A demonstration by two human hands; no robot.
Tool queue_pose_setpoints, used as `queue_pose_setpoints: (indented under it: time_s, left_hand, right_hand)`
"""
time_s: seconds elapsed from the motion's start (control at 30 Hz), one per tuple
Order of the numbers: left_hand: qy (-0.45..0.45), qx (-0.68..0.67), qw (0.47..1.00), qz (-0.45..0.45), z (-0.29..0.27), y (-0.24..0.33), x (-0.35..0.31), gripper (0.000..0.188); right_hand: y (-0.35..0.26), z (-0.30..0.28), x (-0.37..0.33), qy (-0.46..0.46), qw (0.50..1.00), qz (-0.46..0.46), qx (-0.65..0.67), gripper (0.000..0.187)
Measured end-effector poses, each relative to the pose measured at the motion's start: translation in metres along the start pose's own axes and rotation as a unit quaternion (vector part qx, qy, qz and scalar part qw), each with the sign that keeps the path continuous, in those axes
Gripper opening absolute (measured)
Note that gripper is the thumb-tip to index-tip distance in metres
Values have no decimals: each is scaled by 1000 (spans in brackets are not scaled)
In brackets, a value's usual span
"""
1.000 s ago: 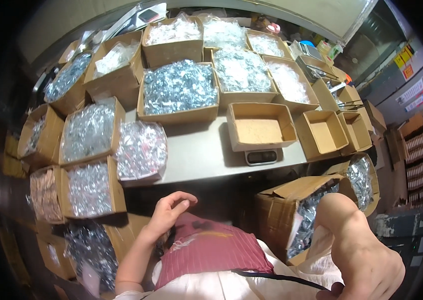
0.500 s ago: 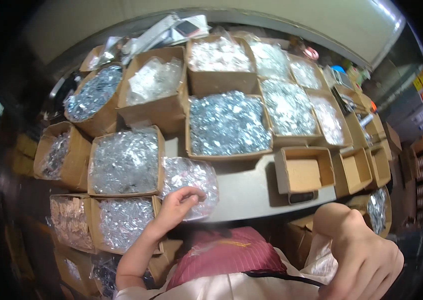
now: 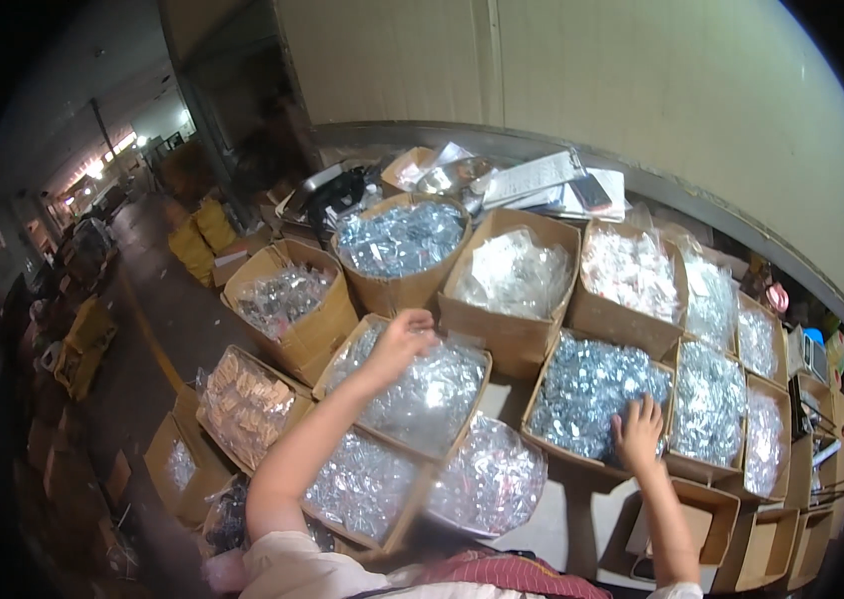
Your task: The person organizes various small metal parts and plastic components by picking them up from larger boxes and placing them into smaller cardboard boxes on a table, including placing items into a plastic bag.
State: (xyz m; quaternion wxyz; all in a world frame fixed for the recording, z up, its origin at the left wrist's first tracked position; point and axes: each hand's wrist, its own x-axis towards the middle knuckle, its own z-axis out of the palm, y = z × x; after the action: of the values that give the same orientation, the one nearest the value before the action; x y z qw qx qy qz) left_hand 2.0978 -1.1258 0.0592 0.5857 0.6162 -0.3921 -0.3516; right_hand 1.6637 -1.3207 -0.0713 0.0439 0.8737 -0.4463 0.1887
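Observation:
My left hand (image 3: pixel 402 349) is raised over a cardboard box of small clear plastic packets (image 3: pixel 429 399), its fingers loosely bent and apart, with nothing seen in them. Whether it touches the packets I cannot tell. To the right, my right hand (image 3: pixel 640 435) rests at the front right part of a box of bluish-silver packets (image 3: pixel 581 389); its fingers are spread, and the fingertips lie on the packets. Between the arms, nearer to me, a round pile of clear packets (image 3: pixel 492 474) lies on the white table (image 3: pixel 547 524).
More boxes stand around: tan packets (image 3: pixel 247 404) at left, a tall box of clear bags (image 3: pixel 517 275) behind, white packets (image 3: pixel 631 270) farther right. Small cardboard trays (image 3: pixel 769 547) sit at the right front. A phone (image 3: pixel 591 192) lies on papers by the wall. An aisle (image 3: pixel 157 299) runs at left.
The view has swung left. My left hand has moved from the round pile to over the clear-packet box. My right hand has gone from beside my body to the bluish-silver packets, its fingers now spread.

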Motion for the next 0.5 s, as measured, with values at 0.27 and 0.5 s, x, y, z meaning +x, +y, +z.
queue_pose_setpoints:
  time_s: [0.27, 0.5]
  left_hand:
    - [317, 402, 857, 58, -140, -56, 173, 34]
    - [299, 529, 785, -118, -101, -9, 251, 54]
  right_hand:
    - [-26, -8, 3, 60, 990, 19, 123, 36]
    - [-9, -16, 1, 54, 980, 60, 184, 33]
